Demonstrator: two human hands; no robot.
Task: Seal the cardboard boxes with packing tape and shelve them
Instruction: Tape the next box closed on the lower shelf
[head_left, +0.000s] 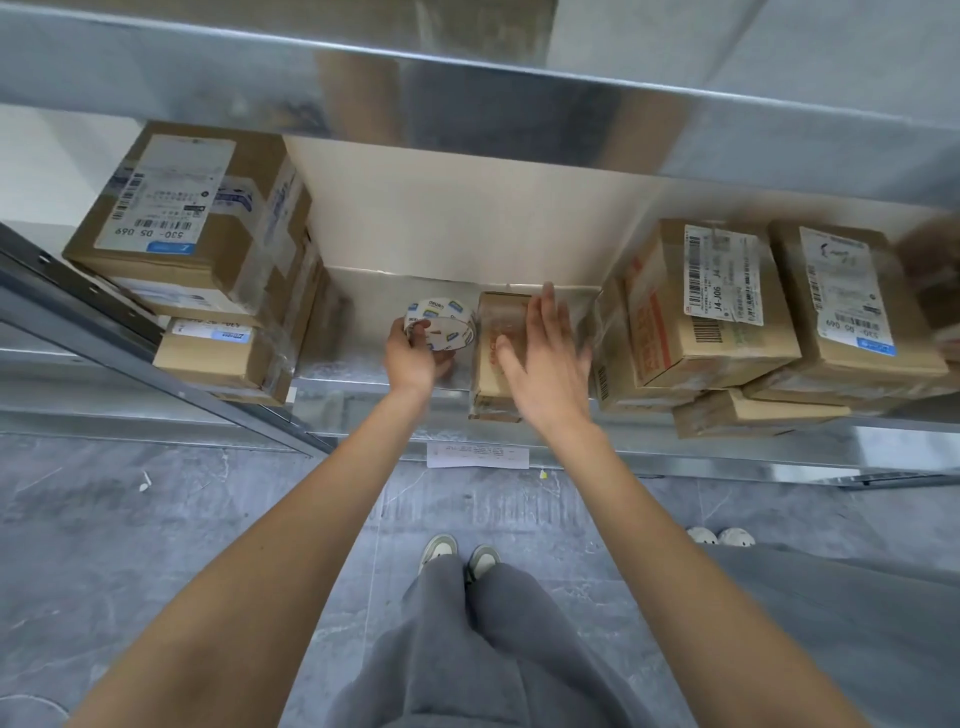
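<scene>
Left hand (413, 356) grips the round tape roll (441, 323); just right, flat-fingered right hand (540, 358) rests on a glossy, taped oblong cardboard box (496, 364), long axis running shelf-inward.

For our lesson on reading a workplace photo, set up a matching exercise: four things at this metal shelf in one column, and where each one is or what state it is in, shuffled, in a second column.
Column one
1. White roll of packing tape with blue and yellow marks
2. Small brown cardboard box in the middle of the shelf
3. Left hand
4. Right hand

Column two
A. fingers straight, spread over the small box
B. curled round the tape roll
C. held just left of the small box
D. lying on the shelf between two stacks of boxes

Pairs: 1-C, 2-D, 3-B, 4-A
</scene>
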